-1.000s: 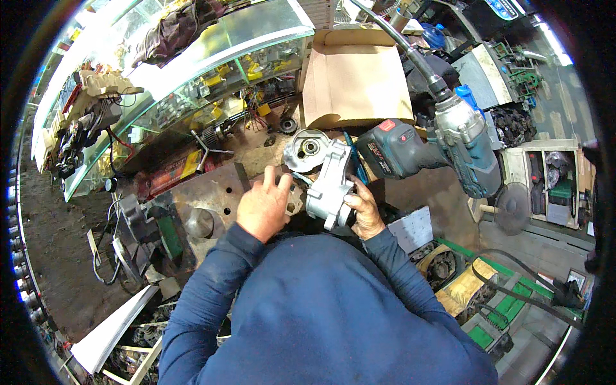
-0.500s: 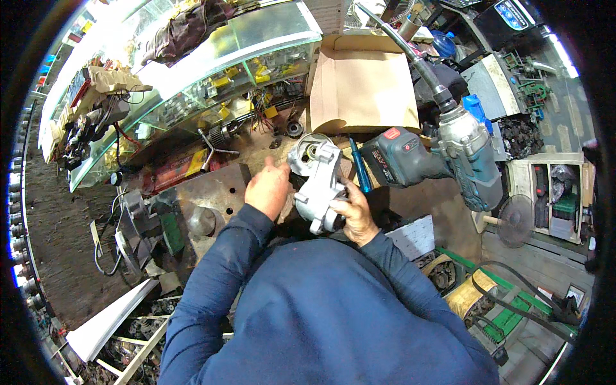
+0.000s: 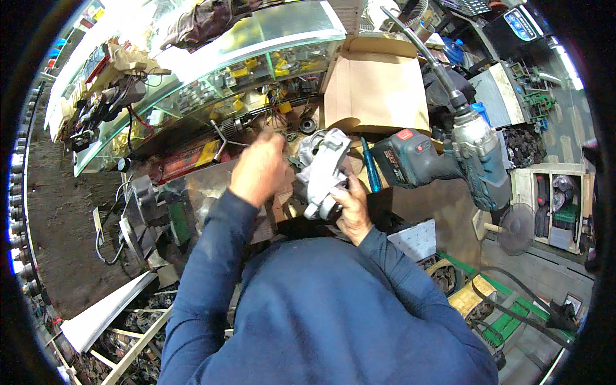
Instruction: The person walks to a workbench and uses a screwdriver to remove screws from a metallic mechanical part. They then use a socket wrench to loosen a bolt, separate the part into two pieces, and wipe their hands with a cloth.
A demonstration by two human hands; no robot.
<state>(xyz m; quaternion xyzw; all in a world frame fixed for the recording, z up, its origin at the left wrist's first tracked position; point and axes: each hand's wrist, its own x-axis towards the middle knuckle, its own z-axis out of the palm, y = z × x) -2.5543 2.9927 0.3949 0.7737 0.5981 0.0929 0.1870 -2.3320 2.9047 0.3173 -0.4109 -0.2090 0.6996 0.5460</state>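
Note:
A silver cast-metal housing [image 3: 326, 168] with a round opening at its far end is held above the bench in front of me. My right hand [image 3: 353, 206] grips its near right side, thumb on top. My left hand [image 3: 262, 168] is raised just left of the housing, apart from it. Motion smears its fingers, so whether they hold anything is unclear. To the right of the housing lies a blue screwdriver [image 3: 370, 164]. Beside that rests a cordless impact wrench [image 3: 476, 154] with a dark battery [image 3: 404, 158].
An open cardboard box [image 3: 378, 86] stands behind the housing. A glass display case [image 3: 282, 45] with small parts runs along the far left. A small gear [image 3: 308, 124] and a three-armed wrench [image 3: 222, 142] lie near it. A metal plate [image 3: 212, 183] is beneath my left arm.
My left hand has lifted and drawn slightly left, away from the housing. The housing has tilted a little in my right hand. The whole view has shifted somewhat.

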